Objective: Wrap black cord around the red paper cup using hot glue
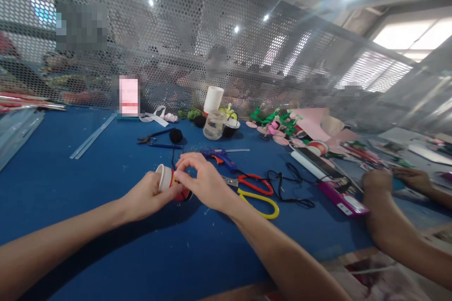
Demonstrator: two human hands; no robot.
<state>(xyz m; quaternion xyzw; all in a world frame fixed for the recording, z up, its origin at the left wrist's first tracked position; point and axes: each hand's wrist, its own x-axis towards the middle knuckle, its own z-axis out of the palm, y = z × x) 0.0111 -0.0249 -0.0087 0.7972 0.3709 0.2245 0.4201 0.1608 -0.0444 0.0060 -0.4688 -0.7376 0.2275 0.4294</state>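
My left hand (144, 193) is closed around a small paper cup (165, 178), which lies tilted on its side just above the blue table. The cup is white at the rim, with a red band and a dark end partly covered by my fingers. Bent over the cup from the right is my right hand (203, 181), thumb and fingers pinched together at its side. A strand of black yarn (173, 156) runs from a black yarn ball (175, 136) down to those fingertips.
Blue-handled pliers (164, 145), a blue glue gun (226, 160) and scissors (259, 202) with red and yellow handles lie near my hands. Stacked paper cups (213, 99) and a clear jar (214, 126) stand behind. At right are a black cable, a purple box (342, 200) and another person's arms.
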